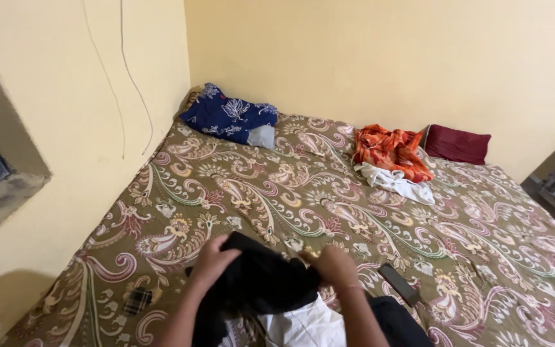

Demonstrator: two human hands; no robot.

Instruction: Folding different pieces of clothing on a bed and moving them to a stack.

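Item, black garment (261, 279): we hold it bunched between both hands at the near edge of the bed (239, 186), its long axis running roughly nine to three o'clock, our left hand (213, 257) closed on its nine-o'clock end and our right hand (335, 265) pinching its three-o'clock end, neither hand nearer than the other. It hangs just above a white cloth (306, 324) at six o'clock, with a dark phone (399, 283) lying at three o'clock of our right hand, near but apart.
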